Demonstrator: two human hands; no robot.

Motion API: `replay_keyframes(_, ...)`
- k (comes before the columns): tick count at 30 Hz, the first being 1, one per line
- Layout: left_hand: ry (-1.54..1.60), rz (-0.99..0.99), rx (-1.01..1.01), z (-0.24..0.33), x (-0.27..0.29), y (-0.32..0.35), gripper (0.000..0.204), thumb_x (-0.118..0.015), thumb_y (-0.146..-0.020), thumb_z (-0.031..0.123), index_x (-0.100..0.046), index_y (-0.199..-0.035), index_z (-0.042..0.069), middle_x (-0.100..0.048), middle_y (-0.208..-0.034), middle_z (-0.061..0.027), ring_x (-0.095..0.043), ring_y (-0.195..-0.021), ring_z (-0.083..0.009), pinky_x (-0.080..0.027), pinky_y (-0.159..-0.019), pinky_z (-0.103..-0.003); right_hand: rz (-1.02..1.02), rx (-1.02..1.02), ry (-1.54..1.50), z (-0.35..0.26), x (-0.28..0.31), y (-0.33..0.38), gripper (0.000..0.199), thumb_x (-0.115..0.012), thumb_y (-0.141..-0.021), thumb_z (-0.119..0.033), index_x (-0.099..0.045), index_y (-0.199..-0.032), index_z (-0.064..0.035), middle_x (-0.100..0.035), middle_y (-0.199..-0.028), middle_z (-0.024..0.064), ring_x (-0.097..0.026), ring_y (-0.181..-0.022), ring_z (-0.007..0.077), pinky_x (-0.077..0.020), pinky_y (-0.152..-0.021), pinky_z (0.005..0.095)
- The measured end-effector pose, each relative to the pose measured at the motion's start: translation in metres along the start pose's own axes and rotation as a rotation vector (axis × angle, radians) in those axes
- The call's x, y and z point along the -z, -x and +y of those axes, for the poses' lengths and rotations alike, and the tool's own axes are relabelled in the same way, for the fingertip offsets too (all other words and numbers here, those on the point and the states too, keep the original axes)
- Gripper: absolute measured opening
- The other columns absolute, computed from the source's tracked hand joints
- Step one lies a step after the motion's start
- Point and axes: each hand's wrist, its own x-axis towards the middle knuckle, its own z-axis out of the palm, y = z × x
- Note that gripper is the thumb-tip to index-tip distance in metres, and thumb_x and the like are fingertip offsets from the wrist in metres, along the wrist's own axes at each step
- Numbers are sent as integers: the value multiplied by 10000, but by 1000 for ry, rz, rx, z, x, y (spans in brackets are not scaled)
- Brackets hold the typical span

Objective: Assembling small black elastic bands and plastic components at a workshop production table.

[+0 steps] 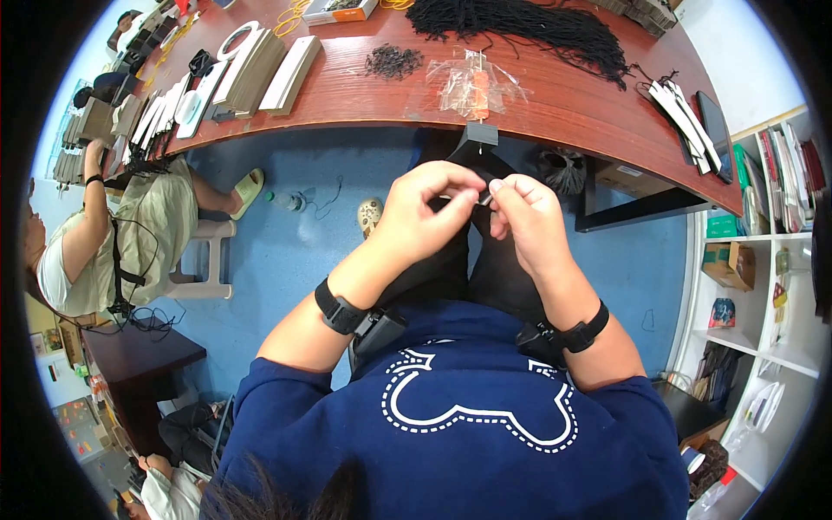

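A curved reddish wooden table (555,104) stands over a blue floor (286,260), white shelves (763,347) at right

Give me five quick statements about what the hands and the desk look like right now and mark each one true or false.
1. Both hands, left hand and right hand, meet over the lap, pinching a small dark item. True.
2. A heap of black cords lies on the red-brown desk. True.
3. The clear plastic bag is in the right hand. False: it lies on the desk, untouched.
4. Each wrist wears a black strap. True.
5. The floor is green. False: the floor is blue.
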Motion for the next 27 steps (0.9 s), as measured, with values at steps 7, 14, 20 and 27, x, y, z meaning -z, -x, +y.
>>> replay_keyframes(7, 420, 10, 345, -4, 0, -6, 171, -546, -897, 84, -608, -1029, -6, -634, -890, -44, -591, -833, -102, -471, -793, -239, 4, -54, 120, -11, 5, 0, 200, -570, -848, -162, -571, -683, -48, -540, -575, -5, -485, -452, 62, -373, -441, 200)
replay_keyframes(14, 14, -133, 434, 19, 0, 0, 98, -604, -863, 80, -609, -912, -4, -618, -829, -3, -568, -798, -63, -465, -742, -202, -37, -54, 228, -7, 6, 7, 190, -581, -836, -156, -578, -677, -52, -529, -561, -22, -478, -458, 45, -385, -452, 200)
replay_keyframes(20, 331, -176, 510, 6, 7, 5, 103, -612, -863, 140, -603, -866, 38, -590, -786, 15, -512, -709, -35, -419, -649, -189, -59, 6, 623, -8, 4, 10, 201, -606, -822, -159, -581, -684, -15, -509, -529, -1, -429, -484, 44, -356, -457, 231)
replay_keyframes(27, 781, -233, 565, 5, 9, 19, 114, -559, -890, 146, -595, -944, 52, -595, -832, -5, -513, -726, -59, -418, -662, -202, -89, -38, 673, 3, 6, 17, 210, -630, -805, -164, -584, -685, 1, -516, -538, 26, -413, -494, 58, -358, -461, 257)
